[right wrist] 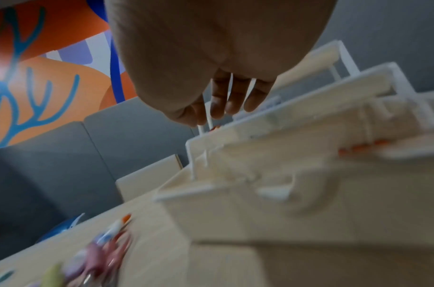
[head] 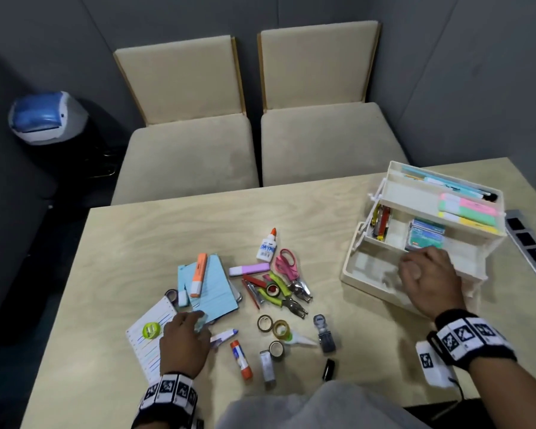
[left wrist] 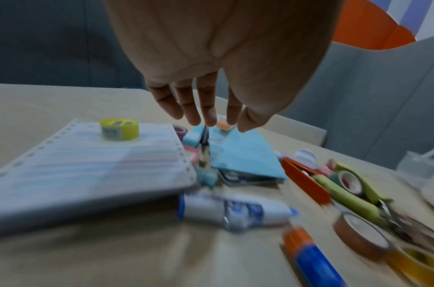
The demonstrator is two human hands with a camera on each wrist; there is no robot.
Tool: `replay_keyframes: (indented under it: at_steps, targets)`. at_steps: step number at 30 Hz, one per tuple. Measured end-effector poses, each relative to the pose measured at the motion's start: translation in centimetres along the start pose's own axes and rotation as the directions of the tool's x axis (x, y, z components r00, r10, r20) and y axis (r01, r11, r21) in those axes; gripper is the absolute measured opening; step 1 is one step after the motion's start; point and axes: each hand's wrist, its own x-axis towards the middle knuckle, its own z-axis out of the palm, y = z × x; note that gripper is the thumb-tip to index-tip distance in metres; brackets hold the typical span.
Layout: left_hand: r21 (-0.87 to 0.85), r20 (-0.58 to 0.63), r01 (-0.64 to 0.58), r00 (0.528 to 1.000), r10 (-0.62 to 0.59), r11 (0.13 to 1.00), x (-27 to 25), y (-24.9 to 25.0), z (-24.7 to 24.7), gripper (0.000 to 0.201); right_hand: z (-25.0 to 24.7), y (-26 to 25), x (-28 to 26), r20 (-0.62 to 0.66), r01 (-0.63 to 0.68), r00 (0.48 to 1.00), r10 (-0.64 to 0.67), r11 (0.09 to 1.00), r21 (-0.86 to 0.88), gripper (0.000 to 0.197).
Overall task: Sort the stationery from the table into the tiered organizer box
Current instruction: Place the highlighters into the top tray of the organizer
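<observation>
The cream tiered organizer [head: 365,274] stands open at the table's right, with pens, highlighters and card packs in its upper tiers. My right hand [head: 410,267] hovers over its bottom tray, fingers [right wrist: 235,101] relaxed and holding nothing. My left hand [head: 195,320] hangs over the stationery pile, straight fingers [left wrist: 208,108] above the blue notepad [head: 211,289], nothing gripped. Around it lie a lined pad [head: 150,345] with a yellow-green roll [left wrist: 119,129], an orange highlighter [head: 198,275], a correction pen [left wrist: 235,211] and a glue stick [head: 241,360].
A glue bottle [head: 267,246], pink scissors [head: 287,264], green hole punches [head: 279,292], tape rolls [head: 265,323] and a stamp [head: 324,334] lie mid-table. A power strip [head: 529,246] is set at the right edge. Two beige chairs [head: 198,150] stand behind the table.
</observation>
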Motion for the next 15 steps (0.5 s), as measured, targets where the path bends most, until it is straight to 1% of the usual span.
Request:
replay_keyframes:
  at_steps: [2, 4, 6, 9, 10, 12, 13, 14, 15]
  targets:
    - [-0.026, -0.045, 0.02, 0.999, -0.021, 0.999, 2.5, -1.1, -1.1, 0.023, 1.8, -1.9, -2.5, 0.05, 0.001, 0.999, -0.003, 0.999, 0.044, 0.042]
    - [-0.036, -0.041, 0.017, 0.999, -0.018, 0.999, 5.1, -1.7, -2.1, 0.021, 3.1, -3.5, -5.1, 0.132, -0.005, 0.991, -0.002, 0.999, 0.052, 0.041]
    - [-0.041, -0.004, 0.011, 1.0, -0.011, 0.999, 6.9, -1.5, -2.6, 0.025, 3.8, -4.3, -7.3, 0.213, -0.028, 0.977, 0.017, 0.998, 0.049, 0.041]
    - [-0.023, 0.071, 0.026, 0.997, -0.025, 0.999, 8.5, -0.8, -2.4, 0.027, 3.9, -4.9, -9.1, 0.252, -0.081, 0.965, 0.064, 0.995, 0.054, 0.037]
    - [-0.008, 0.085, 0.023, 0.996, -0.023, 1.0, 8.8, -0.8, -2.1, 0.027, 3.8, -5.1, -9.4, 0.269, -0.099, 0.96, 0.078, 0.993, 0.065, 0.033]
    - [0.003, 0.086, 0.026, 0.996, -0.026, 1.0, 9.2, -0.5, -1.7, 0.024, 3.2, -5.7, -9.4, 0.298, -0.118, 0.95, 0.093, 0.99, 0.07, 0.011]
    - [0.005, 0.079, 0.033, 0.996, -0.033, 0.999, 9.3, -0.4, -1.6, 0.021, 3.0, -6.0, -9.2, 0.315, -0.123, 0.944, 0.095, 0.99, 0.07, 0.007]
    - [0.008, 0.072, 0.034, 0.997, -0.034, 0.999, 9.3, -0.2, -1.6, 0.019, 2.9, -6.2, -9.0, 0.327, -0.125, 0.94, 0.096, 0.99, 0.07, 0.017]
    - [0.011, 0.067, 0.029, 0.997, -0.03, 1.0, 9.2, 0.0, -1.8, 0.019, 3.0, -6.7, -8.7, 0.349, -0.128, 0.933, 0.091, 0.988, 0.083, 0.023]
